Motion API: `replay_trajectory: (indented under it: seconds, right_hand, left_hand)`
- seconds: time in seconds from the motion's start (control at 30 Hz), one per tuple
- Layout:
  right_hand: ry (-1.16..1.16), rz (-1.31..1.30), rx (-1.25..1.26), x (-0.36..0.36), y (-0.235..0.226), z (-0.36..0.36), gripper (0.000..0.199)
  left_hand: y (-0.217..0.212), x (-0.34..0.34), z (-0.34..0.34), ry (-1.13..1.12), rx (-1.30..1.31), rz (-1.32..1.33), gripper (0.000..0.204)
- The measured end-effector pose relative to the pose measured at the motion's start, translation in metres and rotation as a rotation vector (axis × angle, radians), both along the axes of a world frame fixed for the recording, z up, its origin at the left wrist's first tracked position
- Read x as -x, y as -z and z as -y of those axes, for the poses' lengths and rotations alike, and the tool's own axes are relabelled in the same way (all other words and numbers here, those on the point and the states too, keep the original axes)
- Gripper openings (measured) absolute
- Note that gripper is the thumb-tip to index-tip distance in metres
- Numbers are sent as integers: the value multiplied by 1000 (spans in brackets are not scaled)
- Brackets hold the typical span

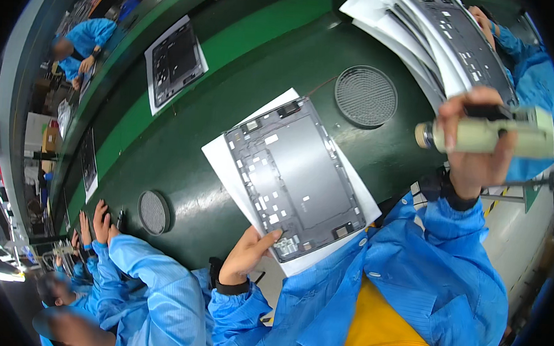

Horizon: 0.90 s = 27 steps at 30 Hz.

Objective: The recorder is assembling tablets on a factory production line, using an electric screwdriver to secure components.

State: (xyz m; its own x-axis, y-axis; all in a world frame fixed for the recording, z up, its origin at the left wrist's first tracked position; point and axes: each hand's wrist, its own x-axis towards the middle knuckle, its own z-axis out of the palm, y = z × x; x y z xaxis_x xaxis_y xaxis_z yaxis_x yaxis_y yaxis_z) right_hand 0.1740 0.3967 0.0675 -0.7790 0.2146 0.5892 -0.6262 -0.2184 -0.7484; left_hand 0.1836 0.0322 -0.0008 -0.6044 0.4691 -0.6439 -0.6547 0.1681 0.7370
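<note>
A grey tablet back frame (299,174) lies on a white sheet (227,163) on the dark green table (190,142). My left hand (246,253) grips the near corner of the frame and sheet, thumb on top. Raised at the right, my right hand (475,147) is closed around a pale cylindrical electric screwdriver (501,137), held sideways with its tip pointing left, well above and to the right of the frame.
Two round mesh discs (365,96) (154,212) sit in the table. A stack of frames on white sheets (444,37) lies at the back right, another frame (174,62) on the light green belt. People in blue coats work at left, lower left and far right.
</note>
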Motion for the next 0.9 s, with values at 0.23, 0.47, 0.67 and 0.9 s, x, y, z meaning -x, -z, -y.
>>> replay_trajectory:
  seconds: [0.23, 0.47, 0.67, 0.9]
  right_hand:
    - [20, 45, 78, 96, -10, 55, 36]
    - [137, 146, 10, 110, 18, 45, 37]
    - [147, 153, 136, 115, 29, 33, 32]
    - [246, 215, -78, 114, 29, 25, 49]
  left_hand:
    - [-45, 44, 17, 302, 907, -650, 22]
    - [-11, 137, -66, 38, 626, -1678, 14]
    - [9, 159, -94, 85, 631, -1567, 15]
    - [6, 165, -100, 96, 611, -1550, 15]
